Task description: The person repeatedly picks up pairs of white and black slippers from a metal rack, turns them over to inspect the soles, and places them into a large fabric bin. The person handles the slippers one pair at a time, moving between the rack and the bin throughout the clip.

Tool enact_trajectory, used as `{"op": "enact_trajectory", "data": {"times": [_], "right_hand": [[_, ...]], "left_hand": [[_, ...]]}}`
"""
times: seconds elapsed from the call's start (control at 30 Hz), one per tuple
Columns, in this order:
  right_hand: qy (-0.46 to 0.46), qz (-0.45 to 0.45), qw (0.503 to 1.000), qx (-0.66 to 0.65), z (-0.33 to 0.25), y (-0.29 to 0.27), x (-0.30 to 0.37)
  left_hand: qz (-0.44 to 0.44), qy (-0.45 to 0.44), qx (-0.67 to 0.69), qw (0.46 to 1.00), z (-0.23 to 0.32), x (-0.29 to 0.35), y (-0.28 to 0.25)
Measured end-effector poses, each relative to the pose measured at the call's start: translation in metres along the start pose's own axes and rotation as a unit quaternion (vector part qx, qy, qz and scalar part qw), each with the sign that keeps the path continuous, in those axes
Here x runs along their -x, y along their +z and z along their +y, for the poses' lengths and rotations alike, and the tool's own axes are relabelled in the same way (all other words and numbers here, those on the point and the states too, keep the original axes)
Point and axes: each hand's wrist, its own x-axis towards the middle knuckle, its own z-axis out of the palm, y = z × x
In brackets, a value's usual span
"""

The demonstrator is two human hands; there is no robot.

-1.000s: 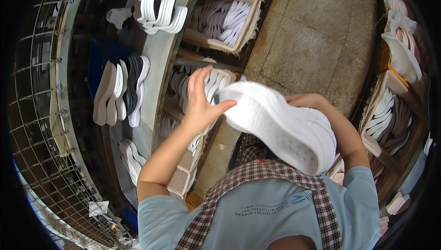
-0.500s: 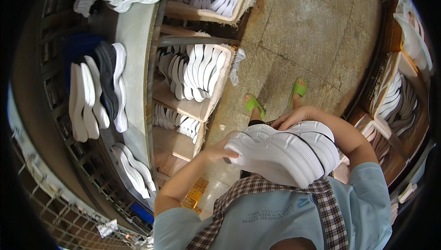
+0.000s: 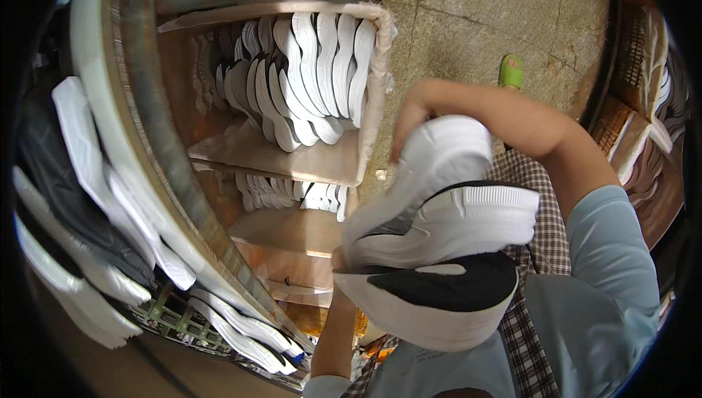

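A fanned bunch of thick white shoe soles (image 3: 475, 217) is in front of my chest. The nearest sole (image 3: 409, 319) shows a black inner face, and the farthest one tilts up and is blurred. My left hand (image 3: 338, 260) grips the bunch at its left end, fingers mostly hidden behind the soles. My right arm reaches across the far side, where my right hand (image 3: 411, 122) bends round the edge of the farthest sole (image 3: 450, 146). Its fingertips are partly hidden.
At left, a cloth-lined bin (image 3: 369, 98) holds rows of white and grey soles. More soles (image 3: 110, 186) lie on the metal-edged bench (image 3: 102, 69). Further bins (image 3: 636, 135) line the right side. A green slipper (image 3: 511, 71) is on the stone floor (image 3: 468, 25).
My view has shifted closer to the left bench and bins. The soles have spread apart and turned, showing a black inner face. My right hand has moved to the farthest sole's left edge.
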Motion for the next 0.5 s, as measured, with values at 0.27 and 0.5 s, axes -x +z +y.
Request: {"op": "enact_trajectory", "data": {"times": [0.27, 0.5], "right_hand": [[-0.403, 0.385, 0.809, -0.187, -0.066, -0.121, -0.048], [-0.353, 0.669, 0.646, 0.107, -0.135, -0.246, -0.108]], "left_hand": [[0.309, 0.226, 0.27, 0.883, 0.047, -0.058, -0.104], [0.5, 0.415, -0.248, 0.718, 0.073, -0.101, -0.154]]}}
